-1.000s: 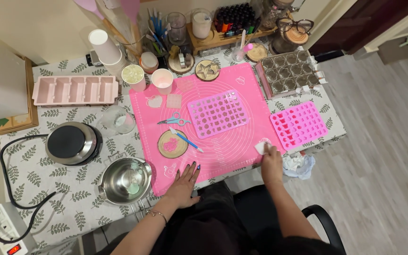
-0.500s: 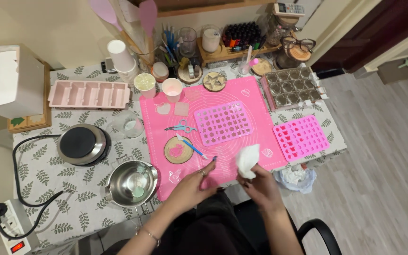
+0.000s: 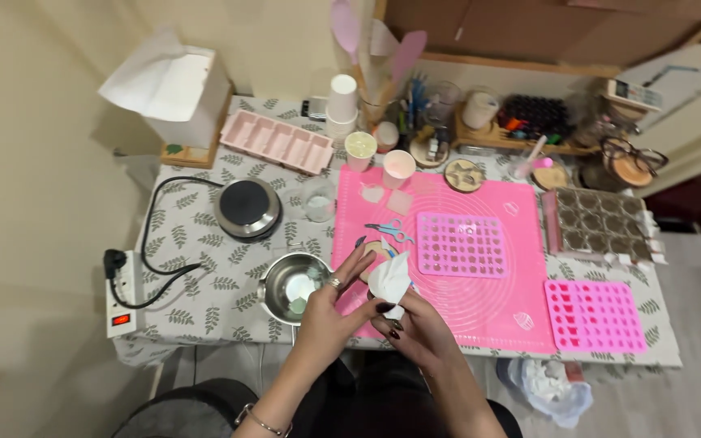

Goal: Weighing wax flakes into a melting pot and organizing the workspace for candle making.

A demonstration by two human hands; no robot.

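Hiding part of the pink mat (image 3: 480,300), both hands pinch a white tissue (image 3: 389,278).

Soft indoor light, slight blur, wide-angle distortion

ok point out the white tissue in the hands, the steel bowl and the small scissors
white tissue (image 3: 389,280), head view, on its bunched middle above the fingers
steel bowl (image 3: 279,285), head view, on the bare left inner wall
small scissors (image 3: 389,231), head view, on the blue handles, lying on the pink mat
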